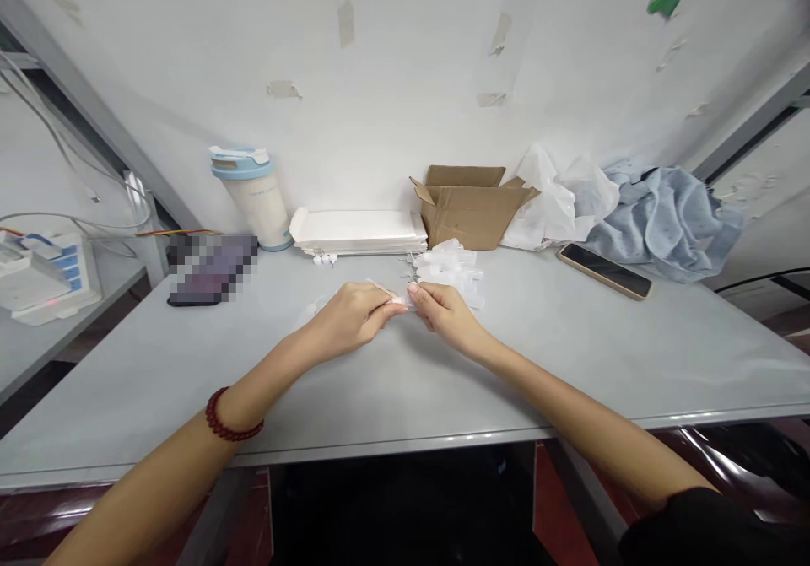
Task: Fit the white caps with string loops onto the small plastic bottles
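Observation:
Above the middle of the grey table, my left hand (354, 317) pinches a small white piece (397, 299) between thumb and fingers. My right hand (446, 315) is closed close beside it, its thumb pressed against the fingers. A thin, clear bit shows between the two hands, too small to name. Just behind my right hand lies a pile of translucent white plastic pieces (465, 275). Several small white round pieces (324, 259) sit farther back. Partly hidden by my left hand, another clear plastic piece (311, 307) rests on the table.
Along the wall stand a cream tumbler (256, 207), a stack of flat white cartons (360, 230), an open cardboard box (472, 216), a white plastic bag (548, 203) and a bundled blue cloth (671, 216). A phone (604, 271) lies right; a pixelated dark object (212, 271) lies left.

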Motion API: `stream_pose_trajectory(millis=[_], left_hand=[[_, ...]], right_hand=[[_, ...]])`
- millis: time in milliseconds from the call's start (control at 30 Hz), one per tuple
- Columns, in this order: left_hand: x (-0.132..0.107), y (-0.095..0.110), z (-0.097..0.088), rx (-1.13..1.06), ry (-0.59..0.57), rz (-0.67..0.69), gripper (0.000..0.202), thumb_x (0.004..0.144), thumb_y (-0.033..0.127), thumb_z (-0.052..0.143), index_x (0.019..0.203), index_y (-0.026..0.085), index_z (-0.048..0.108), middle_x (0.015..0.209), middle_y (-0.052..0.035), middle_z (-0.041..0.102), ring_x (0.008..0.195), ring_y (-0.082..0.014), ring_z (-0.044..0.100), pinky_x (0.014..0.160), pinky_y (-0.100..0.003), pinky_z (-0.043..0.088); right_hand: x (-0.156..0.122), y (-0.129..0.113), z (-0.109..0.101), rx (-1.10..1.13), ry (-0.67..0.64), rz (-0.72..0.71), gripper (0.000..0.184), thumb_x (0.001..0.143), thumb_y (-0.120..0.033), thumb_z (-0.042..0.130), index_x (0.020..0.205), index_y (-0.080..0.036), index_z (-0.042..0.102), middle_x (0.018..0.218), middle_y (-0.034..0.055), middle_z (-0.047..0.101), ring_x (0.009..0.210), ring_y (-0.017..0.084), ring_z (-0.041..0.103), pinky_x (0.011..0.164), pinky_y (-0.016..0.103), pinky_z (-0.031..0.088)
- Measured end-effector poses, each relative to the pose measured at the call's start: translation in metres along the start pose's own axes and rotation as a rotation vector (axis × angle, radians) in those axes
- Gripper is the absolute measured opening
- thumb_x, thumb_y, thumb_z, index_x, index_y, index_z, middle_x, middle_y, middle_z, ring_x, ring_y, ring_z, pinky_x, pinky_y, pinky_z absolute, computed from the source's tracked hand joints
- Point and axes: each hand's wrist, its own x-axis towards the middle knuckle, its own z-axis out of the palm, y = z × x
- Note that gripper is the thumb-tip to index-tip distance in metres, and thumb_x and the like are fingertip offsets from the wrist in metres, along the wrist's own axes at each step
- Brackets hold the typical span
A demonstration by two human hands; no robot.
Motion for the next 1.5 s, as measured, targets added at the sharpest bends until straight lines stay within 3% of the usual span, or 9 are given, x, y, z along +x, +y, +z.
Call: stream_pose_trajectory(millis=[167,333,533,667,833,1000,1100,1367,1500], left_hand=[[-0.005,-0.004,0.008,0.220,0.021,0.136,0.029,0.097,0.027,0.039,0.083,0.015,0.061,0.082,-0.0096,0.069,0.071,-0.0198,0.063,0.064,-0.031,0.047],[-0.001,-0.001,0.006,0.111,0.021,0.017,0.030,0.095,0.028,0.043,0.073,0.016,0.057,0.073,-0.0068,0.066,0.066,-0.0175,0.060,0.063,-0.029,0.046],[0.005,0.004,-0.001,-0.111,-0.048,-0.208,0.039,0.096,0.029,0.037,0.061,0.018,0.051,0.060,-0.0004,0.059,0.057,-0.0128,0.055,0.061,-0.025,0.042],[0.006,0.004,-0.001,-0.244,-0.072,-0.384,0.045,0.096,0.040,0.036,0.058,0.019,0.048,0.055,0.0002,0.057,0.061,-0.0146,0.060,0.061,-0.025,0.043],[0.005,0.006,-0.001,-0.328,-0.112,-0.488,0.049,0.096,0.047,0.032,0.056,0.020,0.043,0.046,0.0017,0.052,0.063,-0.0163,0.062,0.060,-0.024,0.043],[0.005,0.012,0.008,-0.165,-0.014,-0.416,0.047,0.096,0.041,0.034,0.054,0.020,0.042,0.051,0.0000,0.054,0.062,-0.0174,0.062,0.059,-0.026,0.041],[0.005,0.014,0.015,-0.018,0.025,-0.356,0.043,0.096,0.034,0.034,0.055,0.020,0.041,0.054,-0.0013,0.056,0.056,-0.0163,0.058,0.055,-0.027,0.038],[-0.003,0.014,0.025,0.178,0.159,-0.167,0.035,0.097,0.030,0.036,0.063,0.021,0.039,0.057,0.0000,0.050,0.049,-0.0136,0.046,0.050,-0.027,0.033],[-0.003,0.010,0.027,0.231,0.157,-0.088,0.033,0.098,0.029,0.034,0.068,0.020,0.044,0.064,-0.0019,0.053,0.057,-0.0151,0.049,0.055,-0.027,0.037]], right_hand=[[0.005,-0.001,-0.005,0.220,-0.126,0.142,0.050,0.082,-0.061,0.049,0.057,-0.021,0.031,0.051,-0.0084,0.021,0.044,0.005,0.019,0.041,0.023,0.017],[0.004,0.000,-0.004,0.281,-0.111,0.167,0.049,0.084,-0.058,0.049,0.056,-0.022,0.030,0.051,-0.0086,0.021,0.043,0.005,0.019,0.042,0.023,0.018],[0.000,-0.001,0.000,-0.023,0.037,-0.018,0.046,0.090,-0.053,0.042,0.059,-0.019,0.038,0.054,-0.0047,0.035,0.051,0.008,0.033,0.050,0.024,0.027],[-0.003,-0.002,0.000,-0.191,0.044,-0.155,0.038,0.093,-0.046,0.040,0.076,-0.016,0.055,0.066,0.0002,0.052,0.059,0.010,0.043,0.057,0.024,0.033],[-0.004,0.003,0.001,-0.414,0.054,-0.355,0.035,0.096,-0.042,0.032,0.088,-0.017,0.056,0.076,0.0063,0.058,0.065,0.015,0.049,0.062,0.028,0.037],[-0.003,0.005,0.003,-0.398,0.108,-0.261,0.040,0.097,-0.043,0.023,0.066,-0.022,0.037,0.059,-0.0003,0.043,0.054,0.013,0.041,0.058,0.027,0.033],[-0.003,0.003,0.005,-0.348,0.136,-0.176,0.042,0.097,-0.047,0.024,0.062,-0.023,0.030,0.054,-0.0023,0.037,0.052,0.013,0.039,0.057,0.027,0.031],[-0.003,0.000,0.006,-0.183,0.161,-0.069,0.042,0.094,-0.044,0.029,0.060,-0.021,0.039,0.053,-0.0029,0.037,0.053,0.012,0.039,0.056,0.026,0.031],[0.000,0.003,0.005,-0.067,0.118,0.016,0.043,0.093,-0.044,0.031,0.060,-0.019,0.046,0.052,-0.0033,0.038,0.052,0.011,0.039,0.055,0.025,0.034]])
